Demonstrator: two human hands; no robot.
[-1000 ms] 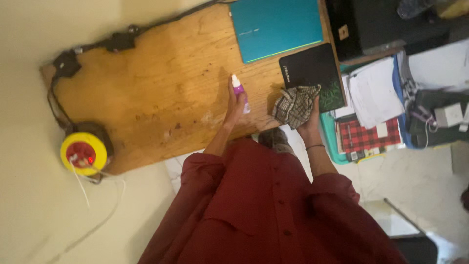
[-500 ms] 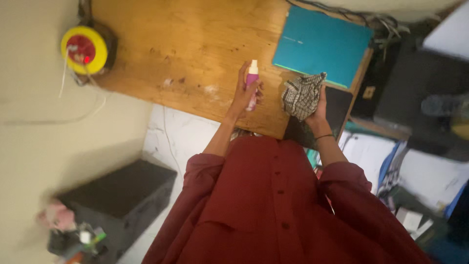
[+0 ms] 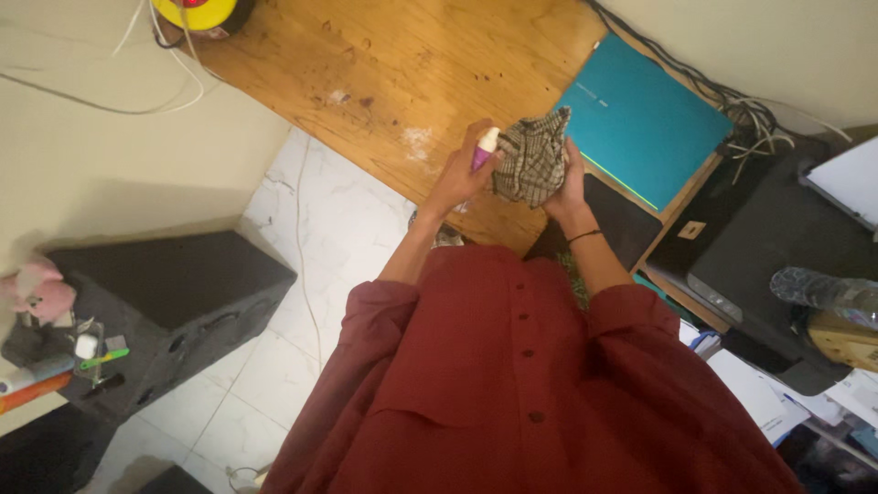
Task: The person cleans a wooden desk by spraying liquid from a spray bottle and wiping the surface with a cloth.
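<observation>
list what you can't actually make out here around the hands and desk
Head view:
- spray bottle: the left hand and the checked cloth cover most of it.
- yellow cable reel: cut off by the top edge.
- black pad: partly behind the right hand and forearm.
- small items on the black box: too small.

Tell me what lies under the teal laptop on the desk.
The teal laptop lies flat on the wooden desk; its near corner seems to overlap a black mat. Anything directly beneath it is covered. Cables run behind it.
</observation>
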